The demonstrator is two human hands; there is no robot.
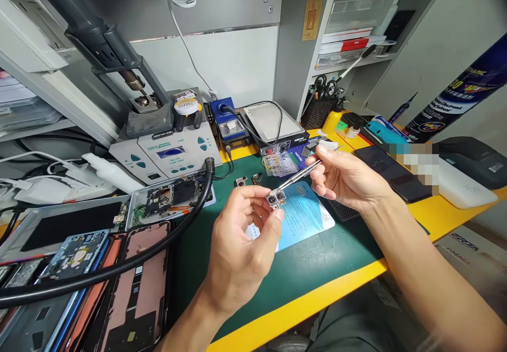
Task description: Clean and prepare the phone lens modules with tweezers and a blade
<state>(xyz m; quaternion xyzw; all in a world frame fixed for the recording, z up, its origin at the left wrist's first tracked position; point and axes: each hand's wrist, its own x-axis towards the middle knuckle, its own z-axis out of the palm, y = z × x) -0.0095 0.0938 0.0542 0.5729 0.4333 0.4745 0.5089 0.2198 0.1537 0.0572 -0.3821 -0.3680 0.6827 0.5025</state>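
Note:
My left hand (237, 241) is raised over the green mat (317, 267), pinching a small phone camera module (276, 199) between thumb and fingertips. My right hand (344, 178) grips metal tweezers (299, 177), whose tips touch the top of the module. Under the hands lies a light blue card (304, 217). Two more small camera parts (249, 180) sit on the mat behind the hands.
Opened phones and frames (130, 283) lie at left under a thick black hose (119, 267). A soldering station (170, 154), blue unit (227, 122) and heating plate (273, 125) line the back. A dark phone (392, 172) and white device (459, 186) rest at right.

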